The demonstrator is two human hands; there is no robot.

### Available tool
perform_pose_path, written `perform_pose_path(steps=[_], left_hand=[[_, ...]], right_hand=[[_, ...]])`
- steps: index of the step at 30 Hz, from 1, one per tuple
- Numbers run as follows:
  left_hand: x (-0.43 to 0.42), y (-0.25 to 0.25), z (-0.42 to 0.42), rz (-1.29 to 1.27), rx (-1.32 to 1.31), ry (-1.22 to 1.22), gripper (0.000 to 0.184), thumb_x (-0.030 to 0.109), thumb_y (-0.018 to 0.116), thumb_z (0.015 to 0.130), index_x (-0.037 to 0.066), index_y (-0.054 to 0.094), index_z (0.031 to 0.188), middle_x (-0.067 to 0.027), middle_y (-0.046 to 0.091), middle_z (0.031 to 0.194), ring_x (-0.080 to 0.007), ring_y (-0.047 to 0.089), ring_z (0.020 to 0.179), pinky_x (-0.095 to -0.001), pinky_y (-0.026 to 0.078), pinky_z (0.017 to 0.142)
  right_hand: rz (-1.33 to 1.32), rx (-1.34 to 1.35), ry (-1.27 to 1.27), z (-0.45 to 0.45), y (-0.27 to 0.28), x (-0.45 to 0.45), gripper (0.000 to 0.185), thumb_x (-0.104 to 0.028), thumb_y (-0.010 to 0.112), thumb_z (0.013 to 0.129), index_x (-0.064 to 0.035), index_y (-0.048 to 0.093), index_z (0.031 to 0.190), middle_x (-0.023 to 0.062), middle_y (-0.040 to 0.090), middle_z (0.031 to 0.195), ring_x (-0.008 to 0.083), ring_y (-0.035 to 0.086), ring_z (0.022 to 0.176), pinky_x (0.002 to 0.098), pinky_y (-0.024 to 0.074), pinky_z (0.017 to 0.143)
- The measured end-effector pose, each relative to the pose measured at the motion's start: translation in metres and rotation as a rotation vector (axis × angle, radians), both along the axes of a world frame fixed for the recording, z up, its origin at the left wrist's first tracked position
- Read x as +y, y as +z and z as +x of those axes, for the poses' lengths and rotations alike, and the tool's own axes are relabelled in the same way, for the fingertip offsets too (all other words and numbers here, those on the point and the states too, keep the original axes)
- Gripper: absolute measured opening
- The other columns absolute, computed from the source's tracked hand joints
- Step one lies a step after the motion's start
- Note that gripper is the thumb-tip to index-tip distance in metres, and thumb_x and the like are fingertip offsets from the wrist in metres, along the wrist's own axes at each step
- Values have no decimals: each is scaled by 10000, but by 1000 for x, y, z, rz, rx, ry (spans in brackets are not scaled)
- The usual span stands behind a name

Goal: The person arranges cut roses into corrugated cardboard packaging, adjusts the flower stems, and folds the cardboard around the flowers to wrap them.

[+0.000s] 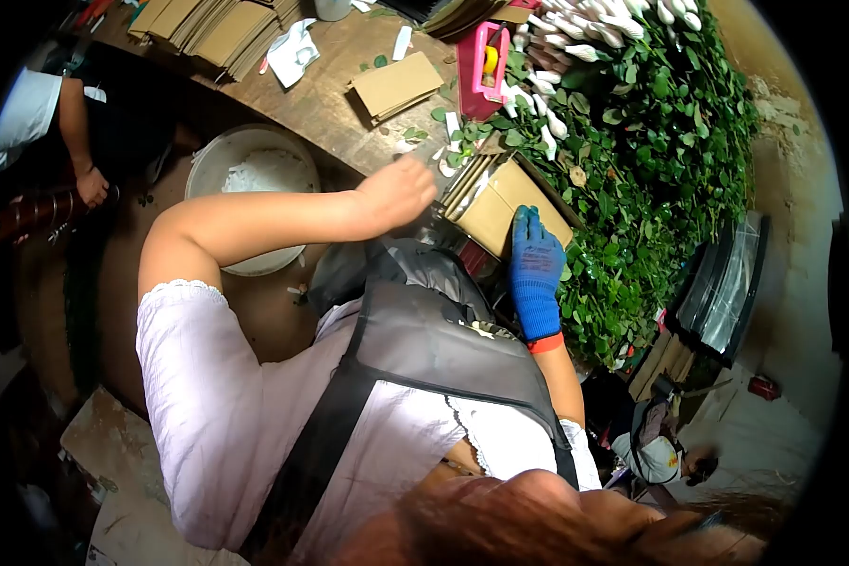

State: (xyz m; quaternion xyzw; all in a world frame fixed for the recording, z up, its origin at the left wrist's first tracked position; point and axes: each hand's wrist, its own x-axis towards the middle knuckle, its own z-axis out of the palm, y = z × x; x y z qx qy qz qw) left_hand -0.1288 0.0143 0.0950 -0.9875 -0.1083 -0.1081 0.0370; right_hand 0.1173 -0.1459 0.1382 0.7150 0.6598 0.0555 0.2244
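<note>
My right hand (538,255), in a blue glove with an orange-red cuff, lies with its fingers stretched flat on a folded piece of brown cardboard (502,203). Several cardboard layers show along its left edge. My bare left hand (398,195) is raised just left of the cardboard, its fingers curled closed. Anything inside them is hidden, and the hand is slightly blurred. Beyond the cardboard stands a pink tape dispenser (470,71) with a yellow part. A large heap of leafy green stems (651,141) lies to the right, several topped with white-sleeved buds (585,28).
A flat cardboard stack (396,88) and a crumpled white cloth (292,52) lie on the wooden table (349,127). More cardboard (212,33) is stacked at the upper left. A white bucket (255,174) stands below the table edge. Other people (33,118) are at left and lower right.
</note>
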Motion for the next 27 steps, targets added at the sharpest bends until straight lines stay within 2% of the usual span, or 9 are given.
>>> perform_pose_path(steps=[3,4,9,11,13,14,18,25,27], left_hand=[[-1,9,1,120,-65,-91,116,184,552,808,74,559,845,-63,535,848,-228,552,858,-348,422,882],[1,9,3,117,-72,-125,114,183,551,808,74,555,841,-64,537,847,-227,553,855,-350,425,871],[19,4,19,18,-126,-263,106,185,552,807,80,539,813,-54,543,814,-219,561,817,-358,436,805],[27,-8,26,5,-42,-237,110,189,572,790,85,537,802,-57,586,705,-239,612,651,-376,470,607],[46,-13,35,-226,89,-263,109,192,581,780,95,547,816,-67,602,684,-259,621,603,-394,481,559],[50,-15,36,-218,148,-261,103,194,576,785,112,536,833,-55,593,710,-256,617,641,-381,512,648],[85,-20,47,-62,-202,-614,106,182,551,809,112,522,884,-52,550,824,-236,577,831,-368,464,864],[121,-48,91,74,-189,-123,111,168,559,814,92,557,895,-61,555,858,-236,568,873,-355,438,828],[125,-48,105,23,-185,-203,85,164,556,830,100,569,885,-66,580,804,-251,600,821,-361,460,780]], right_hand=[[-37,-28,-18,-3,3,1,578,-79,535,896,-93,427,1464,109,503,1458,238,640,990,331,521,875],[-86,-39,-34,-5,6,3,548,-86,528,909,-65,432,1448,116,476,1472,206,589,1102,324,484,862],[-28,-40,-12,-6,4,1,530,-94,538,905,-55,448,1426,125,495,1450,211,587,1110,331,485,871],[3,-24,-13,-4,2,0,521,-99,542,902,-55,459,1414,127,504,1441,213,587,1115,332,486,877],[38,-12,-11,-5,1,-1,512,-104,544,899,-57,469,1403,126,513,1433,215,587,1121,333,487,883],[31,-18,-15,-5,2,1,512,-105,543,898,-58,471,1403,125,514,1432,215,587,1123,331,487,888],[25,-13,-55,-7,0,1,518,-89,533,907,-67,465,1420,108,515,1446,228,609,1131,333,493,927],[-1,-19,-111,-14,5,4,536,-76,528,911,-75,448,1441,103,511,1455,235,603,1157,339,491,954],[14,-8,-104,-11,0,2,545,-72,527,907,-77,442,1446,109,509,1456,238,602,1153,346,491,955]])
